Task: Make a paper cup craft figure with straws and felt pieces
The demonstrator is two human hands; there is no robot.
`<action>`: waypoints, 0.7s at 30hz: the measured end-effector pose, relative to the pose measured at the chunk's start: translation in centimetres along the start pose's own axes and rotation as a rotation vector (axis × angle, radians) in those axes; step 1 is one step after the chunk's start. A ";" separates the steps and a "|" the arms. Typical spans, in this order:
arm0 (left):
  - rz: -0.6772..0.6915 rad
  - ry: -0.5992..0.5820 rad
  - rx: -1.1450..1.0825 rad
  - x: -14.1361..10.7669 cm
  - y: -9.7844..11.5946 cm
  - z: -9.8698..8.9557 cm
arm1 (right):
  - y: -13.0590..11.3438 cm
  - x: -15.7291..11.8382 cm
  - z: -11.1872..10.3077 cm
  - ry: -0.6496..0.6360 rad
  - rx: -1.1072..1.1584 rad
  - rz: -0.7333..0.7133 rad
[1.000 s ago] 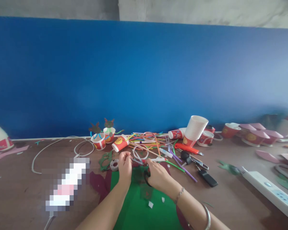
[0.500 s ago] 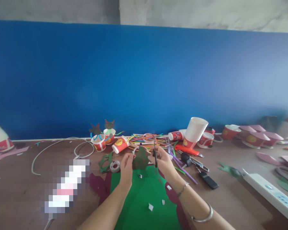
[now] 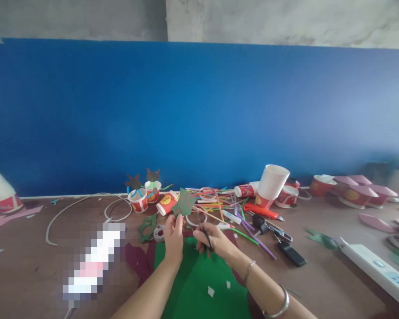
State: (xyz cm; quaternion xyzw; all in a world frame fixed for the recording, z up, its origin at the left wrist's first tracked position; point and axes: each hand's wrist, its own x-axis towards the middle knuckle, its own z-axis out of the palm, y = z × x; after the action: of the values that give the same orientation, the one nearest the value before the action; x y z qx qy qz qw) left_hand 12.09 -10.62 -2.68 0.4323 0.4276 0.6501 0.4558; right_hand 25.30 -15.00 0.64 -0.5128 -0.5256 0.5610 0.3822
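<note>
Between the thumb and fingers of my left hand is a green paper cutout with small reddish marks and a jagged outline, held upright. My right hand grips a pair of black-handled scissors, its blades pointing up and away, apart from the cutout. Below both hands lies a green sheet of paper with small white scraps on it. Dark red paper sticks out from under its left side. Left of my left hand are a tape roll and a green paper offcut.
Paper cups with cat-like heads stand near the blue wall. Colourful sticks are heaped behind my hands. To the right are stacked white cups, an orange utility knife, keys and a power strip.
My left hand has raised and turned the green cutout up to the left. My right hand has moved left and down with the scissors, away from the cutout.
</note>
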 end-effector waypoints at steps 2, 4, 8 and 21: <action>0.018 0.029 -0.003 0.1 0.1 0.0 | 0.3 -0.2 0.4 -0.131 -0.045 0.044; 0.022 0.026 -0.007 0.0 0.1 0.1 | 0.6 -0.2 0.6 -0.173 -0.046 0.012; -0.003 -0.066 0.000 -0.5 0.0 0.2 | 1.2 0.0 0.9 -0.119 0.012 -0.061; -0.120 -0.153 -0.104 -1.0 0.8 0.5 | 1.5 0.0 1.7 0.021 0.013 -0.087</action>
State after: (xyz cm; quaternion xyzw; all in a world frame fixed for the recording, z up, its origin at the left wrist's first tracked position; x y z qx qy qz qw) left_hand 12.63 -11.69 -1.98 0.4301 0.3824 0.6081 0.5468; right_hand 23.82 -15.58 -0.93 -0.4927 -0.5399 0.5417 0.4150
